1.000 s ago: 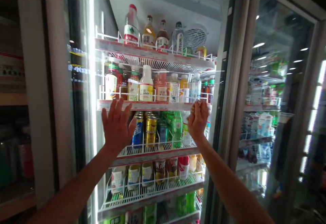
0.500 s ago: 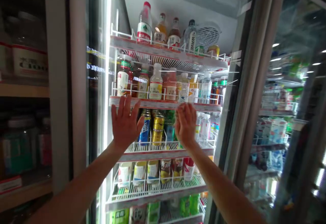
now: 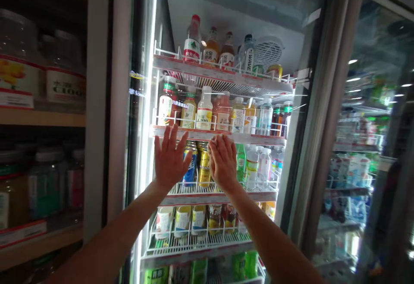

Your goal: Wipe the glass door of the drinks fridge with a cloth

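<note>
My left hand [image 3: 169, 160] is raised with its fingers spread, palm toward the drinks cooler, in front of a blue can [image 3: 190, 168] on the third shelf. My right hand [image 3: 222, 161] is beside it, fingers straight and together, in front of a gold can [image 3: 203, 167] and next to a green bottle [image 3: 239, 161]. Neither hand holds anything. Whether the palms press on a glass door or hang in open air I cannot tell. Above the hands runs a white wire shelf [image 3: 246, 138] lined with juice and tea bottles.
The lit cooler has several wire shelves of bottles and cans, with a fan grille [image 3: 267, 51] at the top. A second glass-door cooler [image 3: 365, 154] stands to the right. Wooden shelves [image 3: 42, 118] with large plastic jars are on the left.
My right hand has slid left from the shelf's right end to beside my left hand. The view has shifted, so the cooler sits further right in the picture.
</note>
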A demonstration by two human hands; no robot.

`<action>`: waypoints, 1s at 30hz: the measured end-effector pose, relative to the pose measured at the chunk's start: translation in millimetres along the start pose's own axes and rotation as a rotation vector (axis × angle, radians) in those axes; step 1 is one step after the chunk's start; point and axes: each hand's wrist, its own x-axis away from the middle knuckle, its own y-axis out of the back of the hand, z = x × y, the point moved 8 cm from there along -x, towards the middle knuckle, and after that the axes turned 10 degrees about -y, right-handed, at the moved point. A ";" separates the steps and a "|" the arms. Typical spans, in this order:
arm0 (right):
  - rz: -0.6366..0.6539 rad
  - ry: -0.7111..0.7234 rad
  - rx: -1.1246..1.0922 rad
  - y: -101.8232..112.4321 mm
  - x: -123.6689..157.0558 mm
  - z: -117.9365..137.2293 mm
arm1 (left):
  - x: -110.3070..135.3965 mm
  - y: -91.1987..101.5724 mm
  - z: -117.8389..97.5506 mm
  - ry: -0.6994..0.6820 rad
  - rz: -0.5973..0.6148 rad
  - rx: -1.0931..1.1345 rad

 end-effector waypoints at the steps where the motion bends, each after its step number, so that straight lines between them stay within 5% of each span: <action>1: 0.001 0.000 0.009 0.7 -1.1 -1.9 | 0.0 0.9 1.4 -0.008 0.005 0.008; 6: -0.177 -0.216 0.022 17.1 -18.1 -41.5 | -1.1 13.6 26.1 0.016 -0.040 -0.008; 12: 0.016 0.012 -0.003 -5.5 3.0 16.2 | 0.0 15.8 46.9 0.084 -0.041 -0.040; 14: 0.007 0.007 0.009 -4.3 -1.2 12.6 | 0.5 15.6 45.8 0.082 -0.048 -0.043; 19: -0.192 -0.268 0.059 6.4 -28.4 -20.6 | 1.3 15.2 43.0 0.063 -0.056 -0.075; 25: -0.014 0.008 0.038 -15.6 -22.6 39.5 | 1.6 16.2 46.1 0.060 -0.030 -0.052; 30: -0.144 -0.212 0.075 -1.8 -42.6 3.0 | 4.2 17.3 49.8 0.007 0.001 -0.046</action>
